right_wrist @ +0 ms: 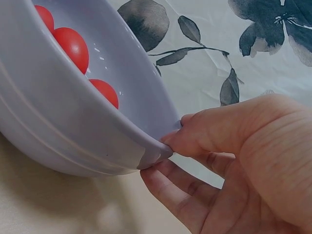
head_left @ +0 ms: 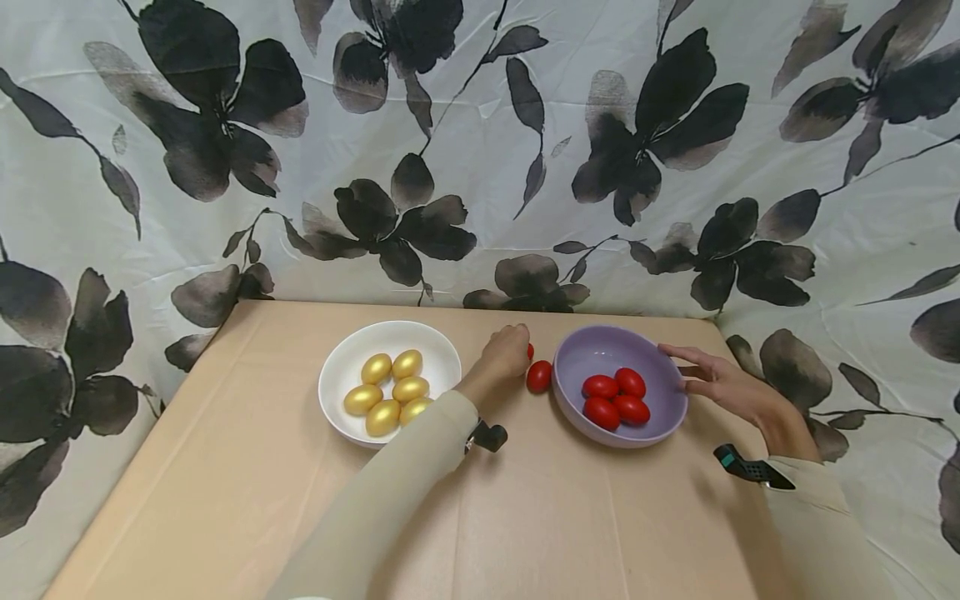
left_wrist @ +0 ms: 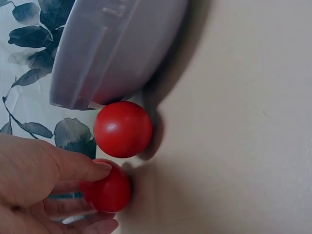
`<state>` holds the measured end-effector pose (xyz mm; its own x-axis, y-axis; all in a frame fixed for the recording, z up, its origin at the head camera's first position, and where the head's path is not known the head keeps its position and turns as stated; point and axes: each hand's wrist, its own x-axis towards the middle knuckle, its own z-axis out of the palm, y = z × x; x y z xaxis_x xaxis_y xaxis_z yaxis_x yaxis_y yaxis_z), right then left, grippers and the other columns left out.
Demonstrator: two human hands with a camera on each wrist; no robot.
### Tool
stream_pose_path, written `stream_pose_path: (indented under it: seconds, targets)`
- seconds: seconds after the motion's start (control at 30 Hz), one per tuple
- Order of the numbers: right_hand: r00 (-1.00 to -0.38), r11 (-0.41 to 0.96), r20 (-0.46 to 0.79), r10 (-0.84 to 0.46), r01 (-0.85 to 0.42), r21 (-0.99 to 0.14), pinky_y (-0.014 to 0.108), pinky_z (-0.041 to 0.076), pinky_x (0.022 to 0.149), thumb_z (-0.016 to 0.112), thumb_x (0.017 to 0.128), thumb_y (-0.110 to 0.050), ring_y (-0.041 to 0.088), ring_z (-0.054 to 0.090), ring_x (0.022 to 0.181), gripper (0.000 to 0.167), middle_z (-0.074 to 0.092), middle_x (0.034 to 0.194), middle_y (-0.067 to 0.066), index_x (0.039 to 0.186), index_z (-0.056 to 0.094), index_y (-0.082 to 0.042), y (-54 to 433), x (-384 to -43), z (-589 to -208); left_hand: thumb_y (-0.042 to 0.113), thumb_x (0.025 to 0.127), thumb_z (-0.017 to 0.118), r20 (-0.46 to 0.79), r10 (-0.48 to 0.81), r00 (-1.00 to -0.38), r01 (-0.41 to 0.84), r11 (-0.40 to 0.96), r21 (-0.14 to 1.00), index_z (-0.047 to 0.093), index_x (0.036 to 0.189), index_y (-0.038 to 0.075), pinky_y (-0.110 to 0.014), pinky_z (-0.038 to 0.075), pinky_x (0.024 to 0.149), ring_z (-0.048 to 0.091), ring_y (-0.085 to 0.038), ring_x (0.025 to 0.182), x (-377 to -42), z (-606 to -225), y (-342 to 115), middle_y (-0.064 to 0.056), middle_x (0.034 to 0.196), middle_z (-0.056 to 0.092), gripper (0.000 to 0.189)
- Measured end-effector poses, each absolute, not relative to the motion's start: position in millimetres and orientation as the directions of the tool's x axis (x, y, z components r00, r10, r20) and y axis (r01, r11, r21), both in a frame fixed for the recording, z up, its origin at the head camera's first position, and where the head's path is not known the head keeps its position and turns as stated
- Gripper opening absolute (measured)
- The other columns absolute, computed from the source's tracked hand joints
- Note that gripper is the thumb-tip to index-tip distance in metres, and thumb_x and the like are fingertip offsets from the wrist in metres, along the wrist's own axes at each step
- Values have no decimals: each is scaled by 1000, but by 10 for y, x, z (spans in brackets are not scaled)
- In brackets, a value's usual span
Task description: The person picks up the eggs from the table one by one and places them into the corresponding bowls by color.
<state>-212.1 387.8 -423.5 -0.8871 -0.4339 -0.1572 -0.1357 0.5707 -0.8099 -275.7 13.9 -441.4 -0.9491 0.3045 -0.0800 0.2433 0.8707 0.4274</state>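
In the head view my left hand (head_left: 501, 367) reaches to the left side of a purple bowl (head_left: 572, 354). Thumb and fingers pinch a glossy red egg (left_wrist: 108, 192), which the hand mostly hides from the head camera. A second red egg (left_wrist: 123, 129) lies on the table between that one and the bowl. Several red eggs (head_left: 602, 413) rest inside the purple bowl. At the bowl's right side, my right hand (head_left: 726, 390) grips the rim, with the thumb on the edge and fingers beneath it in the right wrist view.
Left of the purple bowl stands a white bowl (head_left: 327, 382) holding several shiny gold eggs (head_left: 383, 417); my left forearm passes over its right front edge. Both bowls sit towards the back of a pale wooden table (head_left: 540, 517). Behind it hangs a white cloth (head_left: 525, 242) with dark flowers.
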Motion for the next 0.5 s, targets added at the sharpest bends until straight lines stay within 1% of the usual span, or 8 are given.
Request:
stream_pose_path:
  seconds: [0.07,0.1,0.17,0.27,0.33,0.5]
  targets:
    - [-887,575,-158,-433,-137,-806,42,54,98,58,99,-6,58,37,138,65,27,162,24,159,32,-7,3876,-2118,-4231,9,90,67,-75,292,-953,231,867,441,63,109,3,-40,54,82,64,-32,90,-2750,-4411,135,-12,99,66,20]
    - [-887,574,-158,-433,-137,-807,42,54,98,58,99,-6,58,37,138,65,27,162,24,159,32,-7,3876,-2117,-4231,9,90,67,-74,287,-955,225,864,450,63,108,3,-39,54,81,64,-31,88,-2746,-4406,131,-12,97,66,19]
    - [-886,569,-157,-435,-136,-811,36,55,97,58,99,-6,58,37,138,65,27,162,24,158,32,-7,3877,-2118,-4234,9,90,67,-68,280,-957,217,855,470,62,107,3,-38,55,80,64,-29,84,-2742,-4392,122,-11,94,66,19]
    - [-883,551,-153,-444,-135,-824,25,53,94,58,99,-5,59,36,138,64,27,162,25,158,32,-5,3879,-2121,-4242,8,88,69,-55,279,-959,213,832,513,61,109,3,-36,55,79,61,-27,83,-2731,-4358,99,-11,94,63,22]
    - [-880,539,-149,-451,-136,-831,21,52,93,57,99,-4,59,36,138,64,26,162,25,158,32,-4,3880,-2126,-4248,6,87,69,-43,279,-959,212,813,543,61,109,2,-34,55,79,59,-26,84,-2725,-4329,79,-10,95,61,24]
    - [-876,529,-145,-459,-138,-837,22,52,93,56,99,-3,61,34,138,64,25,162,26,158,31,-3,3884,-2133,-4255,2,84,67,-13,282,-959,213,751,625,61,112,3,-33,54,80,57,-26,88,-2695,-4265,23,-9,98,59,28]
